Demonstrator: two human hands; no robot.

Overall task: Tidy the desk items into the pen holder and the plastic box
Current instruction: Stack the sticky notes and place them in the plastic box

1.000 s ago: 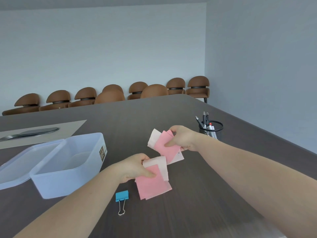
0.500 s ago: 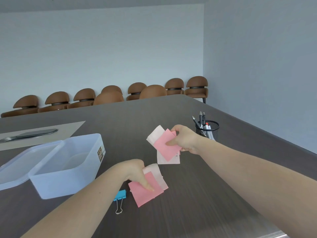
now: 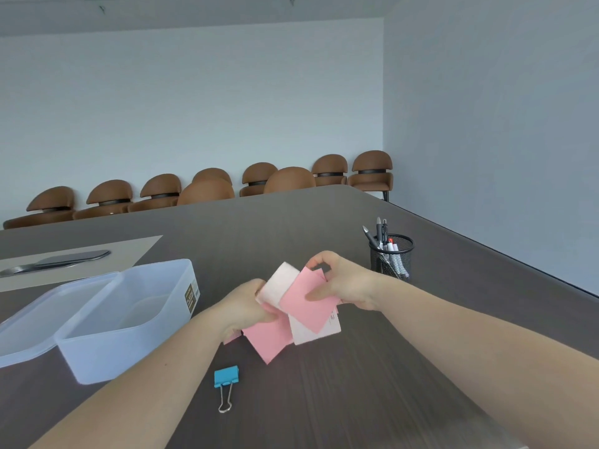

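Pink and pale paper notes (image 3: 308, 306) are fanned out above the middle of the dark table, held from both sides. My left hand (image 3: 241, 307) grips the lower pink notes (image 3: 269, 338). My right hand (image 3: 345, 281) pinches the upper notes, and the two bunches overlap. A translucent plastic box (image 3: 97, 348) stands open on the left, its lid (image 3: 35, 319) leaning beside it. A black mesh pen holder (image 3: 392, 257) with several pens stands just right of my right hand. A blue binder clip (image 3: 226, 377) lies on the table below my hands.
A beige mat (image 3: 129, 251) with a dark flat object (image 3: 58, 260) lies at the back left. Brown chairs (image 3: 207, 186) line the far wall. The table edge (image 3: 505, 257) runs diagonally on the right.
My left hand has lifted its notes off the table and brought them up to the notes in my right hand. The two bunches now overlap.
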